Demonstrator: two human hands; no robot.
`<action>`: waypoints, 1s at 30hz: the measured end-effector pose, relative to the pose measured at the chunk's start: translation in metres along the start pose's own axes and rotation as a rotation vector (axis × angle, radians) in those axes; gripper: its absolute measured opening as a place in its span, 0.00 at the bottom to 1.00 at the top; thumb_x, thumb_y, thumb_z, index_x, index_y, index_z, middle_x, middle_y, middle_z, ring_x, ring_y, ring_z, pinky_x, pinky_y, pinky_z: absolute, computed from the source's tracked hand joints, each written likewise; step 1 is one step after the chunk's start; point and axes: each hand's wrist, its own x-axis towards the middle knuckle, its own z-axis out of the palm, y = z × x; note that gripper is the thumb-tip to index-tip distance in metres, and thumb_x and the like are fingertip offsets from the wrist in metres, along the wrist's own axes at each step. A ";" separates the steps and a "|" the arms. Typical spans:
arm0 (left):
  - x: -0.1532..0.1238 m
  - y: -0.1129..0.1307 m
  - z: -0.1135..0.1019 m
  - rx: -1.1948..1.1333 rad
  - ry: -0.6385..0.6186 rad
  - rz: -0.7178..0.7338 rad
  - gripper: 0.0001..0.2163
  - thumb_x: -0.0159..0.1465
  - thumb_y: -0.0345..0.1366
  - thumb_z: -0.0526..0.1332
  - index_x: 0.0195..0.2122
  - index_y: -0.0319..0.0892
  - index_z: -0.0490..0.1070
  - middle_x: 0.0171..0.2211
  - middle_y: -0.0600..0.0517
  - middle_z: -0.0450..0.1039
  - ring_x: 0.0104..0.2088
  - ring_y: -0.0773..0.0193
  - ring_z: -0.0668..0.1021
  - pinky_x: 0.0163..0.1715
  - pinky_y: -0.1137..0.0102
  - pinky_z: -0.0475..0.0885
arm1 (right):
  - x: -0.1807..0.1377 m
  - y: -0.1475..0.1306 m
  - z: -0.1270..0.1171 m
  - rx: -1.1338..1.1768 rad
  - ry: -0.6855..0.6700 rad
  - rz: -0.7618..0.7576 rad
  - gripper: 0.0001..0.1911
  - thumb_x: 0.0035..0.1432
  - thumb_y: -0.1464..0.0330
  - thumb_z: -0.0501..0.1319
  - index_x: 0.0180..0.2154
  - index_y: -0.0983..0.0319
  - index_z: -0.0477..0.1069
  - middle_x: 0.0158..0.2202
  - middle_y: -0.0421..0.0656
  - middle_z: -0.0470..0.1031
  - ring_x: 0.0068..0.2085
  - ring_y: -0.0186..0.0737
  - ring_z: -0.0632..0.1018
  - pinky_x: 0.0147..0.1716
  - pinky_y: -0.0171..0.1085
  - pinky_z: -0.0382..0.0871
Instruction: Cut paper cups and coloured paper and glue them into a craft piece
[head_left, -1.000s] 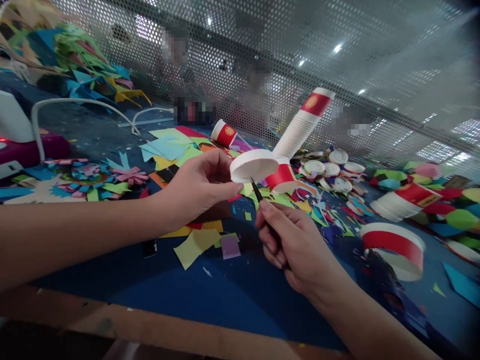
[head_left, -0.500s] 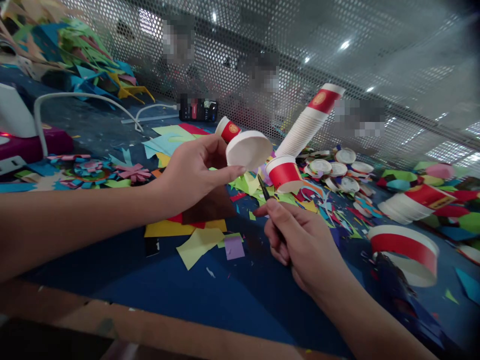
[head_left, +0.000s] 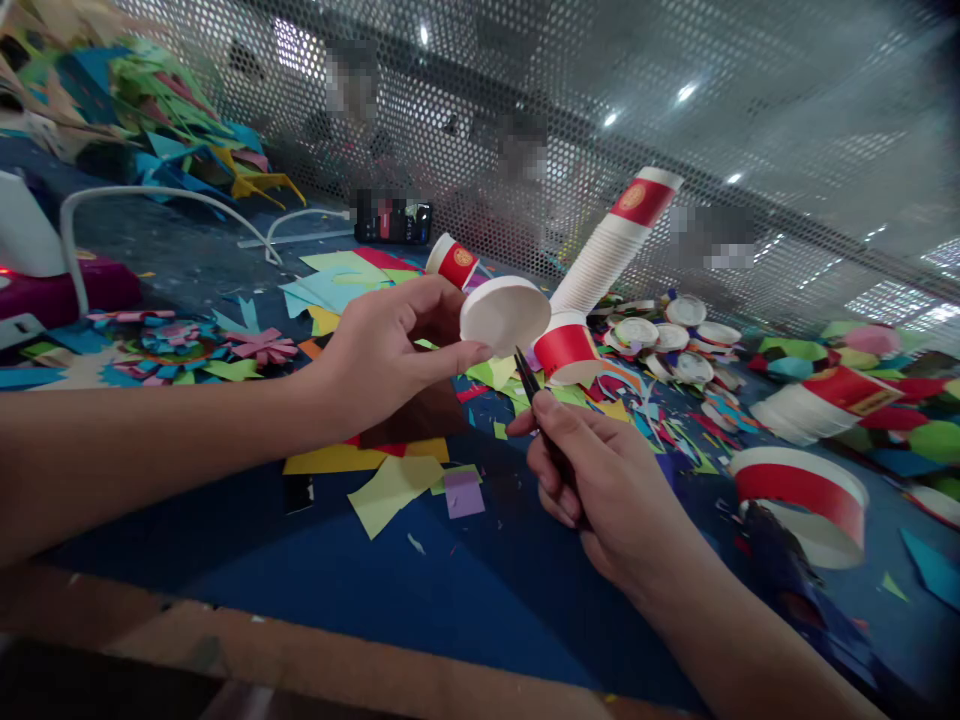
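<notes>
My left hand (head_left: 401, 340) pinches a shallow white paper cup bottom (head_left: 506, 312) by its left edge, thumb in front and fingers behind. The cup bottom is tilted, its round face towards me. My right hand (head_left: 600, 480) grips black tweezers (head_left: 527, 378) like a pen, their slim tips pointing up just below the cup bottom, apparently apart from it. Behind the tweezers lies a cut red-and-white paper cup (head_left: 568, 350). A leaning stack of paper cups (head_left: 607, 250) rises beyond it.
A red-and-white paper ring (head_left: 806, 490) and a dark blue tool (head_left: 795, 570) lie at right. Several decorated cup bottoms (head_left: 686, 340) are piled behind. Coloured paper scraps (head_left: 394, 490) cover the blue table (head_left: 300, 570). A phone (head_left: 393, 221) leans against the perforated screen (head_left: 465, 170); a white cable (head_left: 172, 190) runs left.
The cup bottom in my left hand has shifted slightly right and down, nearer the tweezers tips. My right hand has barely moved. The whole view has shifted slightly.
</notes>
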 end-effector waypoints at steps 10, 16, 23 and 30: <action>0.000 -0.001 -0.001 0.076 -0.011 0.098 0.06 0.59 0.37 0.69 0.34 0.44 0.74 0.31 0.58 0.77 0.33 0.69 0.79 0.34 0.77 0.71 | 0.001 0.000 0.001 -0.020 0.016 0.004 0.24 0.40 0.49 0.73 0.24 0.64 0.73 0.10 0.32 0.60 0.11 0.21 0.55 0.09 0.24 0.47; 0.000 0.001 0.001 0.061 -0.024 0.106 0.05 0.59 0.35 0.68 0.37 0.44 0.76 0.33 0.57 0.80 0.35 0.67 0.80 0.34 0.75 0.73 | 0.001 -0.002 0.003 -0.010 0.040 0.011 0.25 0.38 0.50 0.73 0.24 0.64 0.73 0.10 0.31 0.59 0.11 0.21 0.55 0.09 0.24 0.47; -0.003 0.005 0.001 0.054 -0.001 0.086 0.04 0.59 0.35 0.68 0.34 0.46 0.76 0.33 0.58 0.79 0.35 0.68 0.80 0.34 0.75 0.74 | 0.001 -0.001 0.003 -0.018 0.048 0.004 0.25 0.39 0.49 0.73 0.24 0.64 0.73 0.10 0.32 0.60 0.11 0.22 0.55 0.09 0.25 0.46; -0.002 0.004 0.001 0.069 0.003 0.079 0.04 0.58 0.34 0.67 0.35 0.46 0.76 0.31 0.58 0.78 0.33 0.67 0.79 0.31 0.75 0.72 | 0.001 0.000 0.002 -0.013 0.039 -0.003 0.25 0.41 0.48 0.72 0.25 0.64 0.73 0.11 0.32 0.60 0.12 0.21 0.55 0.10 0.24 0.47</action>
